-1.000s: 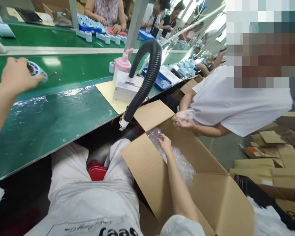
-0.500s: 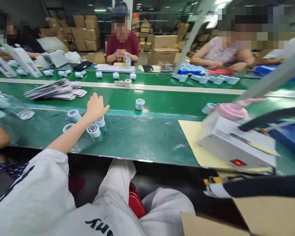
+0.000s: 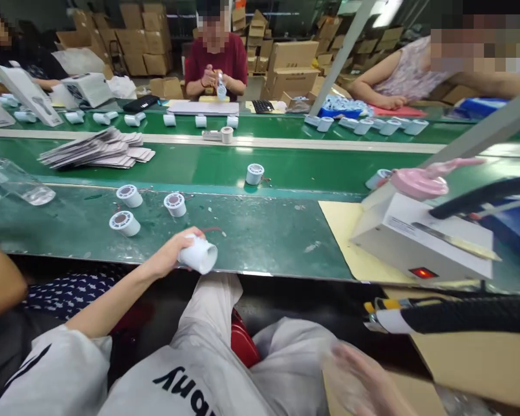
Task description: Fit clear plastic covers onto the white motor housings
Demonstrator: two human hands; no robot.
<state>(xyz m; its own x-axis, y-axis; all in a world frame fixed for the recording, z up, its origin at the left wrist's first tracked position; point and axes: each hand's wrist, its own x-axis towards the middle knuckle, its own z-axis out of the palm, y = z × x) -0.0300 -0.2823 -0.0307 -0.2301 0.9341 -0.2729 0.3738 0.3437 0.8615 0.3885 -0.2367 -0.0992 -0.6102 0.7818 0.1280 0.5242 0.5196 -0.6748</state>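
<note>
My left hand (image 3: pixel 174 252) is closed around a white plastic cylinder (image 3: pixel 200 255) over the bench's front edge. The cylinder lies tilted with its hollow end facing right, and a thin red wire (image 3: pixel 214 229) shows behind it. Three similar white round parts with dark centres stand on the green bench past this hand: one part (image 3: pixel 130 197) at the back, another (image 3: pixel 174 205) to its right, a third (image 3: pixel 125 224) in front. Low at the right, my right hand (image 3: pixel 366 372) is smeared by motion above a cardboard box (image 3: pixel 398 384); its fingers cannot be made out.
A grey machine (image 3: pixel 424 242) with a lit red switch stands on yellow card at the right. One white part (image 3: pixel 255 174) sits on the green belt, and a stack of flat cards (image 3: pixel 99 151) lies left. Co-workers sit opposite; an arm (image 3: pixel 0 283) is close at my left.
My left hand has picked up one white cylinder from the group and drawn it back toward me. My right hand has come into view at the lower right.
</note>
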